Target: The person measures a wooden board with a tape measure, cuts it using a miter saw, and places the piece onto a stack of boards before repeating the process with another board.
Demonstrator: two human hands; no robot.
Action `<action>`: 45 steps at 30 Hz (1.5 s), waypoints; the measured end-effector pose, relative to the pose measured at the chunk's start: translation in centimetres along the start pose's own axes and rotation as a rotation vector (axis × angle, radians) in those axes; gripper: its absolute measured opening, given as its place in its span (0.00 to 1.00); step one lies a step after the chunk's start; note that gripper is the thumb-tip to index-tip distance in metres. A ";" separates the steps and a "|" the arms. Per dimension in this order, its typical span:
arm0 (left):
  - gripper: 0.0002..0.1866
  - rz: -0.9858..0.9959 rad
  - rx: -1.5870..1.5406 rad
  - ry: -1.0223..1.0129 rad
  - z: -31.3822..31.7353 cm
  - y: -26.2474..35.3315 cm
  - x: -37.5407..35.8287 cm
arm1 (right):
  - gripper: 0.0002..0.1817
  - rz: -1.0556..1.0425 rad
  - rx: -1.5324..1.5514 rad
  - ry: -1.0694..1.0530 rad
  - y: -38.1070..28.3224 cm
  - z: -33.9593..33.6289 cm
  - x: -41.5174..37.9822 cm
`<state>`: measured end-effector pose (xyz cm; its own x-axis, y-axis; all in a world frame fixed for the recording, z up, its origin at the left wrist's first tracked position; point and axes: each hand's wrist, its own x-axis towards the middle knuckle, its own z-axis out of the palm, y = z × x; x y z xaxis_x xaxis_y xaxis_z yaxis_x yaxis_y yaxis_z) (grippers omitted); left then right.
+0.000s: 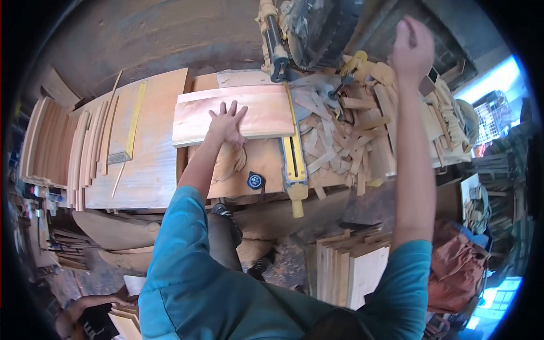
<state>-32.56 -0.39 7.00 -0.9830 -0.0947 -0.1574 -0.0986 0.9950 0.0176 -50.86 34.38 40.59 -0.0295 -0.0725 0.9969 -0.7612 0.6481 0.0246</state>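
My left hand (pixel 228 123) lies flat with spread fingers on a wide pale wooden board (pixel 190 113). The board rests on the bench, its right end over the yellow slotted bar of a mitre saw (pixel 293 158). The saw's dark round head (pixel 323 31) stands behind the board's right end, and part of its blade shows among the scraps. My right hand (pixel 415 51) is raised at the upper right, away from the saw, fingers curled in; no object shows in it. Below it lies a heap of wooden offcuts (pixel 345 136).
A tape measure (pixel 255 181) lies near the bench's front edge. Left of the board are a yellow try square (pixel 136 124), thin strips and stacked boards (pixel 42 141). More boards (pixel 351 266) stand on the floor. Another person's arm (pixel 90 303) shows at lower left.
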 end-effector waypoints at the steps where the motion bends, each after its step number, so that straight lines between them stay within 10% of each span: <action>1: 0.69 0.005 -0.050 0.014 0.1 -0.2 0.3 | 0.17 -0.041 -0.036 -0.002 1.6 1.4 3.9; 18: 0.74 -0.024 -0.040 -0.060 -2.1 0.1 1.0 | 0.20 0.132 -0.105 -0.911 9.7 14.7 19.9; 40: 0.71 -0.053 -0.020 -0.003 -1.2 0.1 0.7 | 0.27 0.332 0.028 -1.707 -5.1 -10.4 14.7; 45: 0.73 -0.064 -0.013 -0.012 -1.1 0.2 0.6 | 0.29 0.343 -0.133 -1.488 -5.2 -13.0 12.7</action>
<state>-33.31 -0.29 8.02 -0.9727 -0.1581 -0.1701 -0.1638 0.9863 0.0198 -38.85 39.95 54.06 -0.8494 -0.5275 -0.0184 -0.5235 0.8465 -0.0970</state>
